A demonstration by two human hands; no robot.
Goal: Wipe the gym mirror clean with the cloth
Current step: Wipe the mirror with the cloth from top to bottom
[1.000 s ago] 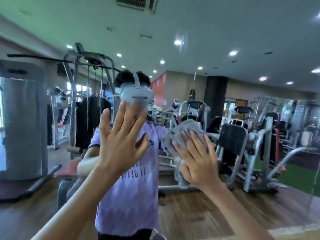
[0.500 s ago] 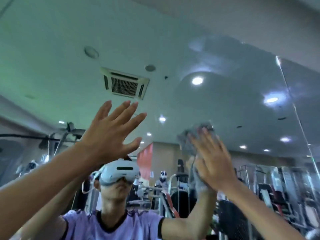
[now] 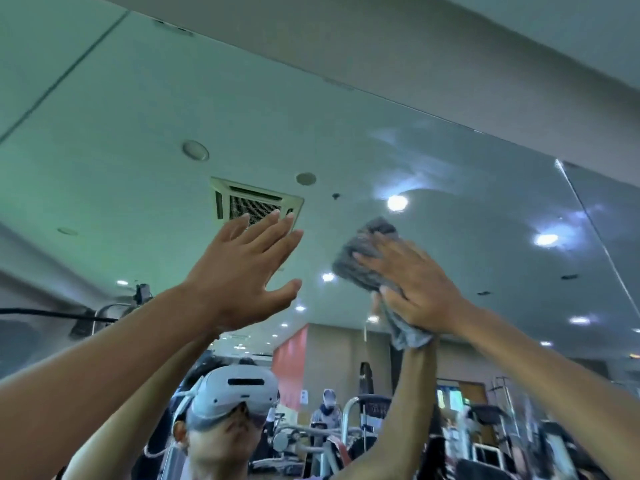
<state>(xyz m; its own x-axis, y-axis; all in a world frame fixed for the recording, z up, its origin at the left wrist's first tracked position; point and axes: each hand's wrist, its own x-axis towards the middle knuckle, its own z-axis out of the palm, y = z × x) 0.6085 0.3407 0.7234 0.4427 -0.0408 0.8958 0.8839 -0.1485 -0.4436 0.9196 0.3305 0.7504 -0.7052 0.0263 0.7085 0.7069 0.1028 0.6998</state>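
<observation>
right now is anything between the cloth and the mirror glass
Nothing visible. The right hand presses the grey cloth flat on the mirror; the left hand is open to its left, apart from it.

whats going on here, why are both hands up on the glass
A person is wiping a gym mirror and is working high up on it, near its top edge. The right hand presses a grey cloth flat against the glass with straight fingers. The left hand is open beside it, fingers spread, and looks braced on the mirror. Hazy streaks show above the cloth, so that patch is not yet clean.
</observation>
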